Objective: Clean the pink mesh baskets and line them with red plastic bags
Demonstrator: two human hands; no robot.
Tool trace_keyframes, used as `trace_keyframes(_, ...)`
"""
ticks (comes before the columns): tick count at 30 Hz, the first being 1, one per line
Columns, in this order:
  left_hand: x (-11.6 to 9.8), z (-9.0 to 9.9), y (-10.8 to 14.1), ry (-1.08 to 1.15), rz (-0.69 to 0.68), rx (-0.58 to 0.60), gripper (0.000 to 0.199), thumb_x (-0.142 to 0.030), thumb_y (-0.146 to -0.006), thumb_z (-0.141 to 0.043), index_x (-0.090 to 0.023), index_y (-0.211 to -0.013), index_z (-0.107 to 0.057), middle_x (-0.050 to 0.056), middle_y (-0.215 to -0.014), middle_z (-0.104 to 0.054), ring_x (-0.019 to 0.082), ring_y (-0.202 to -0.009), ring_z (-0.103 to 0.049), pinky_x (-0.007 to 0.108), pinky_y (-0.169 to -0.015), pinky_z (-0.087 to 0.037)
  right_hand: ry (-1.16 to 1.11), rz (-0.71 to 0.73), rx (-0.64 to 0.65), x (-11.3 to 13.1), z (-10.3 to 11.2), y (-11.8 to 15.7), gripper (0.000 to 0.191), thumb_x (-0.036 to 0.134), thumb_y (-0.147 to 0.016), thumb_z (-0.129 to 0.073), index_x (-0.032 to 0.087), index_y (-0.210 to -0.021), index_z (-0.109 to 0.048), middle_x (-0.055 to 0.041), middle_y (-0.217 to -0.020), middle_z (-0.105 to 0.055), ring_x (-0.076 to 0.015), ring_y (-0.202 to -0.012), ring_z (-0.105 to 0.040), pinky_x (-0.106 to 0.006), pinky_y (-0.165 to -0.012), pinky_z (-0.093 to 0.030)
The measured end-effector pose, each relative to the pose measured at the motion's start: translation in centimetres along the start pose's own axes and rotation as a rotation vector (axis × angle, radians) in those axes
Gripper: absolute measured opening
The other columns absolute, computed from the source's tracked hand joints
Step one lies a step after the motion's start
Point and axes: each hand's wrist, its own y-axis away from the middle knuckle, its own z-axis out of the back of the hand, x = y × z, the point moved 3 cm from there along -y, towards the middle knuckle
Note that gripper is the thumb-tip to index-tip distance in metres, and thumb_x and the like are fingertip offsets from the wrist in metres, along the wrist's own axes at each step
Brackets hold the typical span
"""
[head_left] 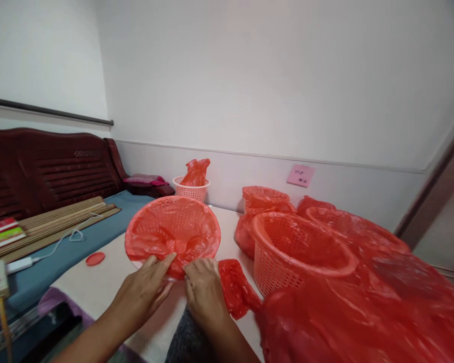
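Note:
A red plastic bag (176,224) lines a round plastic basket, spread over its rim and inner wall. The basket (137,263) shows a pale strip of rim under the bag at the near left. My left hand (149,280) is closed on the bag at the near edge, with its thumb side toward the middle. Close beside it, my right hand (203,285) pinches the bag over the same near rim. To the right of my right hand lies a crumpled red plastic bag (237,288) on the table.
To the right stand a pink slotted basket (275,275) and a large heap of red bags (370,317). A white basket (192,192) with a bag stands behind. A red lid (95,259) lies left on the pale table (79,277). A wooden bench (49,176) is beyond.

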Motion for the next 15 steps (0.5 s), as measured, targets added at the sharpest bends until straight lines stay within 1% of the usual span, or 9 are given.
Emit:
trace_keyframes(2,0.3,-0.4,0.2,0.003,0.009,0.024,0.073,-0.03,-0.09,-0.054,-0.025,-0.15,-0.013,0.013,-0.113,-0.069,0.029,-0.099,-0.068,0.038,-0.073,-0.059,-0.13,-0.083,-0.074,-0.6,0.1,-0.3,0.022,0.017,-0.09,-0.04,0.021,-0.078,-0.058,-0.0023,-0.079,-0.062,-0.0189,-0.078,-0.052,-0.035,-0.077,-0.036)
trace_keyframes(4,0.8,-1.0,0.7,0.042,0.038,0.064,0.076,-0.032,-0.091,-0.053,-0.028,-0.152,-0.008,0.014,-0.119,-0.067,0.027,-0.099,-0.069,0.036,-0.075,-0.059,-0.399,-0.235,-0.177,-1.7,0.4,-0.8,0.023,0.022,-0.09,-0.042,0.021,-0.076,-0.059,-0.0005,-0.074,-0.06,-0.0172,-0.074,-0.052,-0.031,-0.072,-0.037)
trace_keyframes(6,1.2,-1.3,1.1,0.101,0.077,0.089,0.077,-0.032,-0.092,-0.052,-0.03,-0.153,-0.005,0.013,-0.117,-0.068,0.025,-0.097,-0.07,0.034,-0.075,-0.059,-0.674,-0.387,-0.282,-3.0,0.7,-1.4,0.022,0.03,-0.089,-0.047,0.021,-0.074,-0.06,0.0019,-0.07,-0.058,-0.0154,-0.069,-0.052,-0.027,-0.065,-0.038)
trace_keyframes(7,1.4,-1.4,1.2,0.133,0.094,0.091,0.077,-0.032,-0.092,-0.052,-0.03,-0.153,-0.004,0.012,-0.115,-0.068,0.024,-0.095,-0.071,0.033,-0.075,-0.058,-0.769,-0.442,-0.334,-3.7,0.9,-1.8,0.023,0.034,-0.087,-0.049,0.02,-0.072,-0.06,0.003,-0.068,-0.057,-0.0145,-0.067,-0.051,-0.026,-0.063,-0.038)
trace_keyframes(10,2.2,-0.7,1.3,0.201,0.119,0.062,0.08,-0.035,-0.091,-0.054,-0.029,-0.153,-0.003,0.01,-0.107,-0.07,0.023,-0.089,-0.071,0.034,-0.077,-0.057,-0.881,-0.521,-0.466,-5.6,1.8,-3.0,0.024,0.039,-0.083,-0.051,0.019,-0.069,-0.057,0.0045,-0.065,-0.055,-0.0129,-0.064,-0.049,-0.024,-0.061,-0.04)
trace_keyframes(12,3.2,0.1,1.3,0.197,0.115,0.043,0.08,-0.036,-0.089,-0.057,-0.028,-0.152,-0.009,0.01,-0.105,-0.07,0.023,-0.089,-0.07,0.034,-0.077,-0.057,-0.949,-0.575,-0.57,-7.1,2.5,-3.5,0.021,0.037,-0.08,-0.051,0.02,-0.067,-0.052,0.0054,-0.063,-0.053,-0.0118,-0.061,-0.048,-0.024,-0.059,-0.042)
trace_keyframes(13,3.8,0.5,1.4,0.188,0.117,0.043,0.076,-0.036,-0.088,-0.059,-0.028,-0.15,-0.015,0.009,-0.105,-0.069,0.023,-0.089,-0.07,0.033,-0.076,-0.056,-0.981,-0.604,-0.631,-8.0,2.9,-3.7,0.019,0.036,-0.078,-0.05,0.021,-0.066,-0.049,0.0062,-0.061,-0.051,-0.0111,-0.059,-0.047,-0.024,-0.058,-0.043)
trace_keyframes(15,5.2,1.0,1.9,0.183,0.124,0.059,0.061,-0.035,-0.087,-0.06,-0.028,-0.141,-0.033,0.008,-0.106,-0.068,0.022,-0.091,-0.069,0.032,-0.077,-0.055,-1.029,-0.649,-0.77,-9.6,3.8,-3.7,0.017,0.033,-0.074,-0.048,0.023,-0.063,-0.039,0.0083,-0.057,-0.045,-0.0097,-0.055,-0.045,-0.024,-0.057,-0.044)
